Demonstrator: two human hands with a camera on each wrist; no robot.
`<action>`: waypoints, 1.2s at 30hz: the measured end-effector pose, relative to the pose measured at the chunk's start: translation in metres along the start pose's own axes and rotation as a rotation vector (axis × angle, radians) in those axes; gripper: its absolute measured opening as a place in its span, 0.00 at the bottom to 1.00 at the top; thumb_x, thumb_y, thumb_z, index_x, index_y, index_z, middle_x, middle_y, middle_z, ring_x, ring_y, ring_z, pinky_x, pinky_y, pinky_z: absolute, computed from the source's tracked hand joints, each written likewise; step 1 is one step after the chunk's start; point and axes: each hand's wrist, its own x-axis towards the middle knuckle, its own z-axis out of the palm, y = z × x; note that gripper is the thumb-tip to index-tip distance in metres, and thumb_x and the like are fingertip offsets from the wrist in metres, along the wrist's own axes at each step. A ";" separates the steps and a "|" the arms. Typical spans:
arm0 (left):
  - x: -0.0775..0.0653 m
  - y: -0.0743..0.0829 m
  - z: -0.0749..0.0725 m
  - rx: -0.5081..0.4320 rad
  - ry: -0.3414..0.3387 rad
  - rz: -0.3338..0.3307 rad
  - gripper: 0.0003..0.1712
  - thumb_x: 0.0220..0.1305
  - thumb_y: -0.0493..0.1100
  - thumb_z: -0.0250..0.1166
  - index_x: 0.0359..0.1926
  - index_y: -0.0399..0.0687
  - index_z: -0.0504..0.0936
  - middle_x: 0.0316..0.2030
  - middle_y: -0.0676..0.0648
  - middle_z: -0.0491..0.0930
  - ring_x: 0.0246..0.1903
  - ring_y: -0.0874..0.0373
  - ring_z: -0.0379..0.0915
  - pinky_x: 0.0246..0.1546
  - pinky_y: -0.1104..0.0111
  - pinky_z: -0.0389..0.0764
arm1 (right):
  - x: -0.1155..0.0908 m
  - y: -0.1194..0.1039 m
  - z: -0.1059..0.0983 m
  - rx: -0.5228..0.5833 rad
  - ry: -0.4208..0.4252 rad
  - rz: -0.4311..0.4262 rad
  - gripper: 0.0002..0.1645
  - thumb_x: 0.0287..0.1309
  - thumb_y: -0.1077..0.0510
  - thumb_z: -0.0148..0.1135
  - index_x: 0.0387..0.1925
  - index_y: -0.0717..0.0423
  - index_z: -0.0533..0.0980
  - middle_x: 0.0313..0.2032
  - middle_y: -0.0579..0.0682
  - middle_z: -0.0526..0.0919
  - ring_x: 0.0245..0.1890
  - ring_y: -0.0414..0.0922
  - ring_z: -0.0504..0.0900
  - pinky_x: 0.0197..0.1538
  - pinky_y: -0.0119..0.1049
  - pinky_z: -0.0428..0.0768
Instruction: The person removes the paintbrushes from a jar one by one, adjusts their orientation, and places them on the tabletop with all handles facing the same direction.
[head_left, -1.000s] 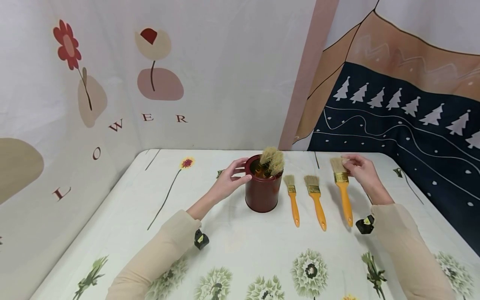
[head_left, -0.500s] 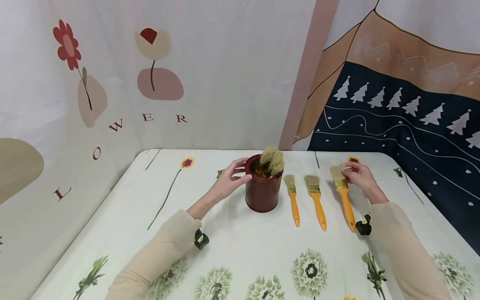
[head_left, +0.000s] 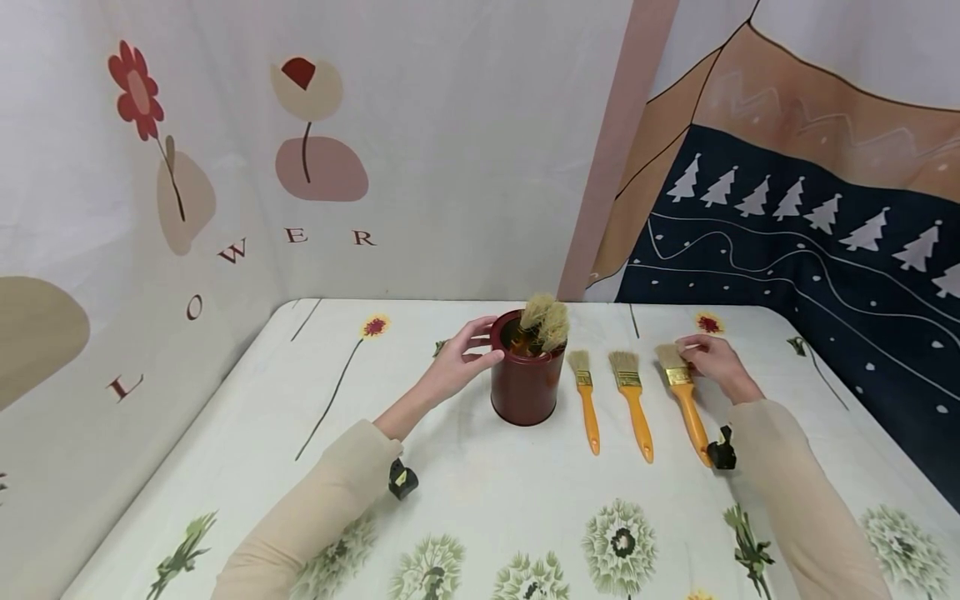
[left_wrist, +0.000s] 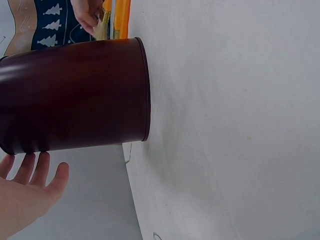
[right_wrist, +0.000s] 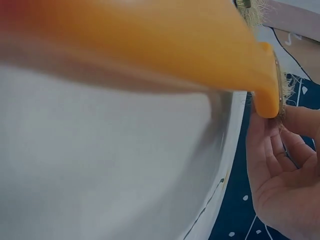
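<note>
My left hand [head_left: 453, 367] touches the left side of a dark red paint can [head_left: 525, 392], fingers behind the rim and thumb in front. In the left wrist view its fingertips meet the can wall [left_wrist: 75, 95]. Frizzy pale bristle heads [head_left: 551, 321] stick up from the can. With thumb and fingers my right hand [head_left: 718, 365] pinches the bristles of the widest paintbrush [head_left: 681, 387], its orange handle angled down toward me. That handle [right_wrist: 150, 45] fills the top of the right wrist view. A medium paintbrush [head_left: 632, 404] lies just left of it.
A narrow paintbrush [head_left: 585, 400] lies between the can and the medium brush, bristles away from me. The white flower-printed cloth [head_left: 480, 492] covers the table. Behind it hangs a printed curtain [head_left: 465, 167], dark with trees on the right.
My right hand has moved toward me and slightly left with the widest paintbrush, whose handle now tilts more to the right. The left hand and the can have stayed in place.
</note>
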 end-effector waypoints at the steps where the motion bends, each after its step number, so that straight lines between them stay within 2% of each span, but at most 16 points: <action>1: 0.000 0.000 0.000 0.000 0.000 0.002 0.31 0.59 0.39 0.58 0.62 0.37 0.57 0.56 0.38 0.63 0.54 0.47 0.61 0.50 0.59 0.67 | 0.000 -0.001 0.000 -0.007 -0.008 0.002 0.25 0.63 0.58 0.42 0.56 0.71 0.60 0.51 0.68 0.64 0.44 0.54 0.70 0.39 0.34 0.76; 3: 0.000 0.000 0.000 0.002 0.000 0.003 0.31 0.59 0.39 0.58 0.62 0.37 0.58 0.56 0.38 0.63 0.53 0.47 0.61 0.50 0.59 0.67 | 0.000 0.000 0.000 -0.019 -0.018 0.007 0.25 0.63 0.58 0.43 0.56 0.72 0.60 0.49 0.67 0.65 0.42 0.54 0.71 0.42 0.38 0.76; 10: -0.001 0.000 0.000 0.005 0.004 -0.008 0.31 0.60 0.39 0.58 0.62 0.38 0.58 0.56 0.39 0.63 0.53 0.47 0.62 0.49 0.60 0.68 | 0.006 0.009 -0.002 -0.064 -0.033 0.043 0.23 0.62 0.60 0.44 0.54 0.71 0.62 0.44 0.64 0.68 0.35 0.48 0.73 0.29 0.27 0.75; 14: -0.001 0.000 0.000 -0.001 0.004 -0.002 0.31 0.59 0.39 0.58 0.62 0.38 0.58 0.56 0.39 0.63 0.53 0.47 0.61 0.50 0.60 0.68 | 0.007 0.011 -0.002 -0.073 -0.037 0.039 0.22 0.61 0.61 0.45 0.53 0.71 0.63 0.42 0.64 0.68 0.33 0.47 0.74 0.29 0.27 0.76; 19: 0.000 0.000 0.000 -0.009 0.000 0.004 0.31 0.60 0.38 0.58 0.62 0.37 0.57 0.56 0.38 0.63 0.53 0.47 0.61 0.50 0.59 0.68 | 0.003 0.007 -0.004 -0.106 -0.039 0.028 0.23 0.61 0.60 0.45 0.53 0.72 0.62 0.44 0.65 0.68 0.35 0.50 0.74 0.37 0.34 0.77; 21: 0.000 0.000 0.000 -0.006 0.000 0.000 0.31 0.60 0.38 0.58 0.62 0.37 0.57 0.56 0.38 0.63 0.53 0.47 0.61 0.50 0.60 0.68 | 0.000 0.005 -0.005 -0.130 -0.031 0.032 0.24 0.61 0.59 0.46 0.54 0.71 0.62 0.45 0.66 0.68 0.37 0.51 0.73 0.37 0.34 0.77; 25: 0.000 0.000 0.000 0.002 -0.002 -0.004 0.32 0.59 0.39 0.58 0.62 0.37 0.57 0.56 0.38 0.63 0.53 0.47 0.61 0.49 0.61 0.68 | 0.000 0.006 -0.010 -0.165 0.002 0.006 0.24 0.59 0.58 0.46 0.54 0.70 0.63 0.46 0.65 0.68 0.40 0.53 0.72 0.31 0.29 0.75; 28: 0.000 -0.001 0.000 0.004 -0.002 -0.002 0.32 0.60 0.39 0.58 0.62 0.37 0.57 0.56 0.38 0.63 0.53 0.47 0.61 0.49 0.60 0.68 | 0.014 0.020 -0.012 -0.173 0.035 -0.056 0.24 0.60 0.54 0.48 0.52 0.67 0.65 0.45 0.64 0.70 0.39 0.53 0.72 0.28 0.27 0.74; 33: 0.000 -0.001 0.000 -0.009 -0.006 0.006 0.31 0.60 0.38 0.58 0.62 0.36 0.57 0.56 0.38 0.63 0.54 0.47 0.60 0.50 0.58 0.67 | 0.057 0.058 -0.011 -0.250 0.109 -0.181 0.26 0.59 0.43 0.49 0.49 0.59 0.70 0.42 0.58 0.72 0.36 0.50 0.73 0.31 0.34 0.76; 36: 0.000 -0.001 0.000 -0.010 -0.006 0.003 0.31 0.60 0.38 0.58 0.62 0.37 0.57 0.56 0.38 0.63 0.54 0.47 0.60 0.50 0.58 0.67 | 0.072 0.064 -0.007 -0.258 0.134 -0.240 0.29 0.55 0.37 0.49 0.47 0.55 0.71 0.40 0.55 0.73 0.35 0.49 0.73 0.33 0.39 0.77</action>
